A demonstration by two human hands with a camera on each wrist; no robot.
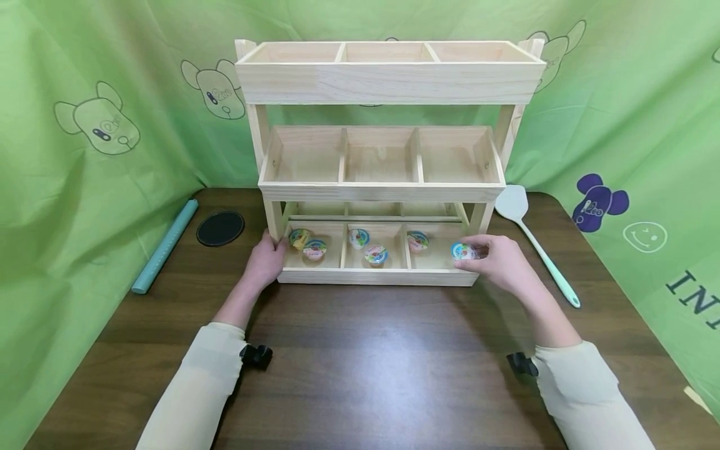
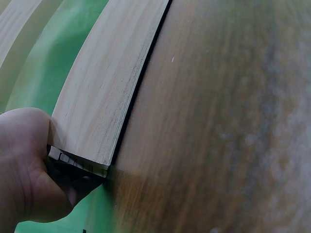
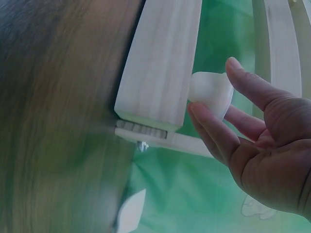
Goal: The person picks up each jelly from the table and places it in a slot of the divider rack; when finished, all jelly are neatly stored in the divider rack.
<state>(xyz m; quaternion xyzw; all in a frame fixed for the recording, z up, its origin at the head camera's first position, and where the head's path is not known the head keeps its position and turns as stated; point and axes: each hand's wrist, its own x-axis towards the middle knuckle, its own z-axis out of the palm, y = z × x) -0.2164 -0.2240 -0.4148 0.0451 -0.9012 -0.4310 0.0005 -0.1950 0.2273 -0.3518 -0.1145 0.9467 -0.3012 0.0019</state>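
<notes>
A three-tier wooden shelf rack [image 1: 394, 84] stands at the back of the table. My left hand [image 1: 267, 257] grips the left end of its bottom tray [image 1: 375, 277]; the left wrist view shows that hand [image 2: 29, 167] around the tray's end, fingertips hidden. Between thumb and fingers my right hand [image 1: 497, 259] pinches a small jelly cup [image 1: 463, 251] over the bottom tray's right compartment. From the side, the right wrist view shows the pale cup [image 3: 212, 92] just above the front board. Several more jelly cups [image 1: 314, 250] lie in the bottom compartments, including one pink cup [image 1: 417, 241] in the right one.
Right of the rack lies a white spatula [image 1: 544, 250] with a mint handle. On the left are a black round disc [image 1: 220, 228] and a teal rod [image 1: 165, 247]. A green printed curtain [image 1: 112, 187] hangs around the table [image 1: 360, 369].
</notes>
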